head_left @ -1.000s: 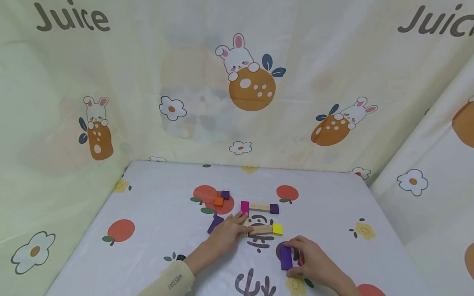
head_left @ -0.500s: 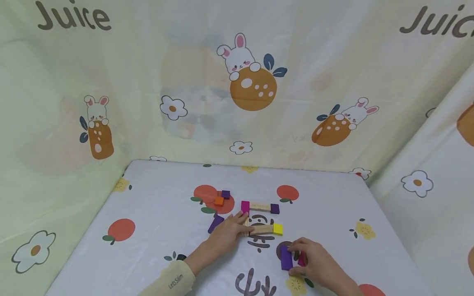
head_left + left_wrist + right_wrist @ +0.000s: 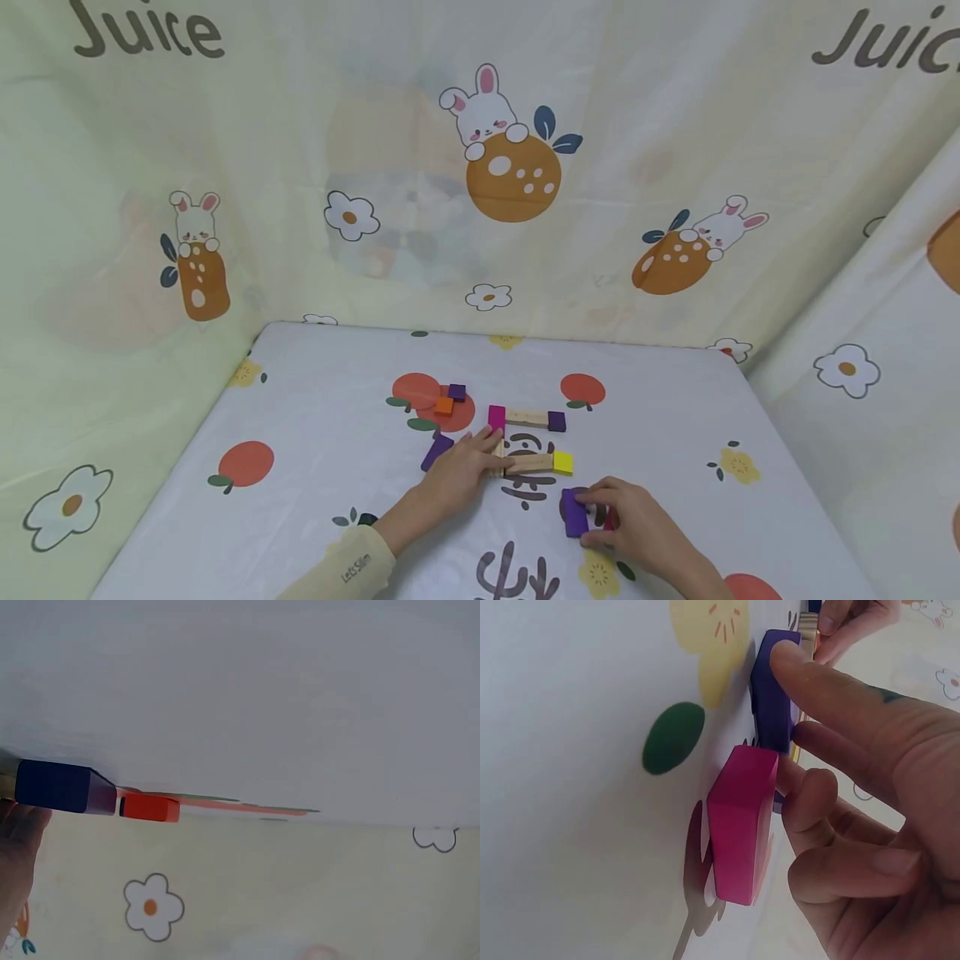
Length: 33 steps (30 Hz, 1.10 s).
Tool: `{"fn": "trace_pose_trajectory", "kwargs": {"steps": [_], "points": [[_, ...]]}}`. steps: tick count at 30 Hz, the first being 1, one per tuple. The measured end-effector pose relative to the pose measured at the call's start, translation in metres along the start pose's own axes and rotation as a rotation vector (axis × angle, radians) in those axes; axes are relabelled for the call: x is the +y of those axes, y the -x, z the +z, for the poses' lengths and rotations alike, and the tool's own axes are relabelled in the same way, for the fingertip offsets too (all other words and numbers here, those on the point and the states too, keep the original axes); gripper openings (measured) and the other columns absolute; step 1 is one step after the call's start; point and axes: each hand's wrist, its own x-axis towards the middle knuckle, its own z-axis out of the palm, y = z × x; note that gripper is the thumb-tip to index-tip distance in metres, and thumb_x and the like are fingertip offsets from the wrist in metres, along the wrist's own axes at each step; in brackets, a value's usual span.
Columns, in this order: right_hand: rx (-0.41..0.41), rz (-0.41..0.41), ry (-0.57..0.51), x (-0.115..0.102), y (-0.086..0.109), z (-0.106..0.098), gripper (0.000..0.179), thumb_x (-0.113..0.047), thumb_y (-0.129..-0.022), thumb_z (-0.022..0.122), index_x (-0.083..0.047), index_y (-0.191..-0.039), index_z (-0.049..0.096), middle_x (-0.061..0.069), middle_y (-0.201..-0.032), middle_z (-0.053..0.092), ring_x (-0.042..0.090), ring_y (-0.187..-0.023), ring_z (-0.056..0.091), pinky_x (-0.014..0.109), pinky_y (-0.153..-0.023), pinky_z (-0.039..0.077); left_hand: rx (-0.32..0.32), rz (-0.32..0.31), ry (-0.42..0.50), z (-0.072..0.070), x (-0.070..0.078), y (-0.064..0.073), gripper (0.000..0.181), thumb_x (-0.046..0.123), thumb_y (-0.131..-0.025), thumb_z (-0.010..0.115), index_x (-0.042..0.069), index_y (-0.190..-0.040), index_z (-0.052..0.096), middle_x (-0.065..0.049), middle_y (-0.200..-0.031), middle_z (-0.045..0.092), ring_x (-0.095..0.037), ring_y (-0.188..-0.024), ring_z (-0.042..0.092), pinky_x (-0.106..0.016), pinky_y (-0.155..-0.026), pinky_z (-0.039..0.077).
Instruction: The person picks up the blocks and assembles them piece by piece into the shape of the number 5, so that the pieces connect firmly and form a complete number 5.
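Note:
My right hand (image 3: 637,525) pinches a long purple block (image 3: 575,513) between thumb and fingertips, low over the cloth. In the right wrist view the thumb lies along one side of that purple block (image 3: 775,694), and a pink block (image 3: 739,817) sits close beneath the curled fingers. My left hand (image 3: 463,471) rests with extended fingers on the block arrangement, its fingertips at a pink block (image 3: 497,417) and its thumb along a plain wooden block (image 3: 530,464). A yellow cube (image 3: 562,463) ends that wooden block. The hand partly hides an upright wooden piece.
Another wooden block (image 3: 527,418) runs parallel farther back, ending at a dark purple cube (image 3: 557,422). Left of these lie a slanted purple block (image 3: 437,452), an orange cube (image 3: 444,407) and a dark purple cube (image 3: 457,392). A printed curtain (image 3: 405,275) hangs behind the cloth-covered table (image 3: 315,400).
My right hand has shifted the purple block slightly left and farther from me, away from the pink block beside it. The left hand stays in place.

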Motion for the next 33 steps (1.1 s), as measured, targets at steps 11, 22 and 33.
{"fn": "trace_pose_trajectory", "kwargs": {"steps": [11,22,33], "points": [[-0.002,-0.013,-0.016,0.0,-0.007,0.002,0.045,-0.023,-0.078,0.094,-0.021,-0.121,0.08,-0.011,-0.106,0.07,0.008,-0.077,0.051,0.02,-0.064,0.043,0.004,0.017,0.003,0.0,0.0,-0.002,0.037,0.007,-0.106,0.059,0.025,-0.135,0.074,-0.007,-0.163,0.053,-0.03,-0.157,0.044,-0.051,-0.125,0.04],[0.027,-0.016,-0.001,-0.004,-0.011,0.006,0.046,-0.024,-0.079,0.093,-0.021,-0.123,0.079,-0.011,-0.105,0.069,0.006,-0.076,0.05,0.021,-0.065,0.042,0.001,0.007,0.004,0.0,0.0,-0.001,0.038,0.007,-0.106,0.058,0.026,-0.134,0.074,-0.007,-0.162,0.053,-0.03,-0.156,0.044,-0.051,-0.125,0.04],[0.054,-0.017,0.0,-0.009,-0.016,0.008,0.047,-0.023,-0.079,0.093,-0.018,-0.124,0.079,-0.007,-0.11,0.073,0.006,-0.073,0.05,0.021,-0.064,0.041,0.011,0.025,0.019,-0.003,0.001,0.001,0.038,0.004,-0.106,0.058,0.023,-0.133,0.076,-0.01,-0.161,0.055,-0.032,-0.155,0.046,-0.053,-0.124,0.041]]}}
